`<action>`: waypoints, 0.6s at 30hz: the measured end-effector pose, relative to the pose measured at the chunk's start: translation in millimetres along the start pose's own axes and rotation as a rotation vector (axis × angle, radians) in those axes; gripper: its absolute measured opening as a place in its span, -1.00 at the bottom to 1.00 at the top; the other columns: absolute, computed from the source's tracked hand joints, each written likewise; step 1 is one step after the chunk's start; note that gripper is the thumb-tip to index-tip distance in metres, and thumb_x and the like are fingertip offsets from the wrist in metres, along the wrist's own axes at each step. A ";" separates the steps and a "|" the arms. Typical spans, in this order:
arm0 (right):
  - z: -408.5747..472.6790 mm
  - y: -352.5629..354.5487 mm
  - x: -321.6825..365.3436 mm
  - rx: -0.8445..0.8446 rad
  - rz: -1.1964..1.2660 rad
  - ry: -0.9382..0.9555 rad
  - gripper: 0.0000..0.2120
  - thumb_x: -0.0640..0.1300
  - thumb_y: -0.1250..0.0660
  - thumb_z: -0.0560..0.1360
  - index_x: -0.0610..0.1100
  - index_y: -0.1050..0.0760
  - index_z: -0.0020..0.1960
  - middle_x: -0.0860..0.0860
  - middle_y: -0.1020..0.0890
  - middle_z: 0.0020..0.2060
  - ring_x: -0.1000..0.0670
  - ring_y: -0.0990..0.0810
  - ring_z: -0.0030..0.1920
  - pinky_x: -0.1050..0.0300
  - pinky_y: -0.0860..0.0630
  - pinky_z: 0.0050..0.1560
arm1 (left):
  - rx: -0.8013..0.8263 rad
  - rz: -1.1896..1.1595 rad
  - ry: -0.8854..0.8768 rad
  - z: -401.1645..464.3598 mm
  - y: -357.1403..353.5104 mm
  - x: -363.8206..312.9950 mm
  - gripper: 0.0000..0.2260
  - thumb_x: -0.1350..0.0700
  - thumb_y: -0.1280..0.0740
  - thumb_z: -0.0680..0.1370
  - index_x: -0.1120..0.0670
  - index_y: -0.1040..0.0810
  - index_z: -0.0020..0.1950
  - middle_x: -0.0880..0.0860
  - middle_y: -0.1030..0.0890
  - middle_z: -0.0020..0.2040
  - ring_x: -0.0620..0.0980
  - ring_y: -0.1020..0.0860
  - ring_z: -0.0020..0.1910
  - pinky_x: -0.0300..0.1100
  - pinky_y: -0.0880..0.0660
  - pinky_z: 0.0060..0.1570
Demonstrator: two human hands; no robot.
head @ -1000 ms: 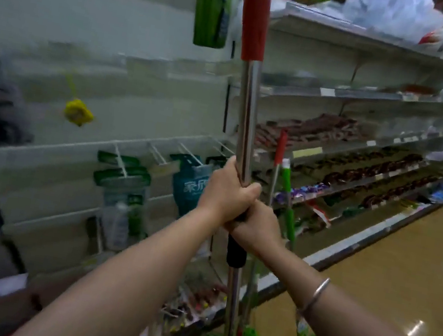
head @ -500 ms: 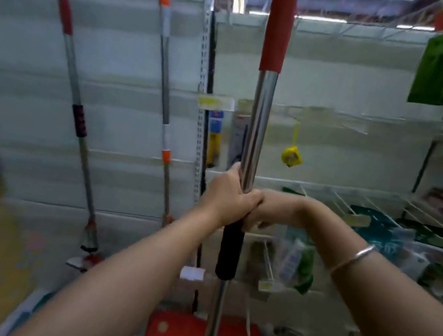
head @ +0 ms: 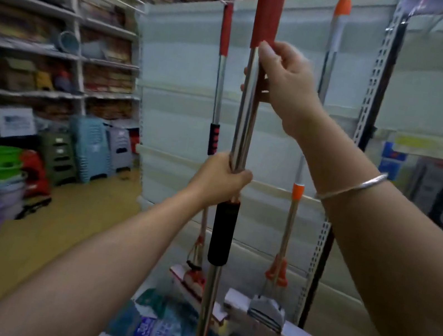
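Mop pole held upright before the white panel.
The left hand grips its steel shaft just above the black foam sleeve, probably carrying the weight. The right hand curls round it higher, under the red grip, likely to steady it. Beyond, a red-handled mop and an orange-tipped mop hang on that panel.

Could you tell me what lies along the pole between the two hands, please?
Only bare shiny pole, between the left hand below and right hand above; the head view shows it.
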State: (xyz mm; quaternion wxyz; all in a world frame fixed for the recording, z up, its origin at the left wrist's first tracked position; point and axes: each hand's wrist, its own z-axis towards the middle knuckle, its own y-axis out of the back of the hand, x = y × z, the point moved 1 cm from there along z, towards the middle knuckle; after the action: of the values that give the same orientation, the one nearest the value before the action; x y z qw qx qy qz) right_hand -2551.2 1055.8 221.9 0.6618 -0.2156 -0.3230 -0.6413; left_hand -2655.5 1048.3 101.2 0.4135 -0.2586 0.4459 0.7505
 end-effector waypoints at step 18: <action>119.1 -146.3 -68.3 -0.160 -0.296 -0.015 -0.82 -0.07 -0.25 0.56 -0.13 -0.42 0.11 -0.15 -0.61 -0.07 -0.16 -0.64 -0.04 -0.08 -0.62 0.00 | 0.223 -0.171 0.001 143.6 89.0 127.5 -0.90 0.26 -0.26 0.46 0.12 -0.40 -0.23 0.14 -0.53 -0.32 0.02 -0.60 -0.41 0.11 -0.60 -0.04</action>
State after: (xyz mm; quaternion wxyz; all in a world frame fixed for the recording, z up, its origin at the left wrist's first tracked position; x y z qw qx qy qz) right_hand -2711.6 1175.3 238.1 0.5384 -0.2222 -0.3042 -0.7538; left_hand -2800.9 1201.7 112.6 0.5018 -0.2483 0.5031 0.6583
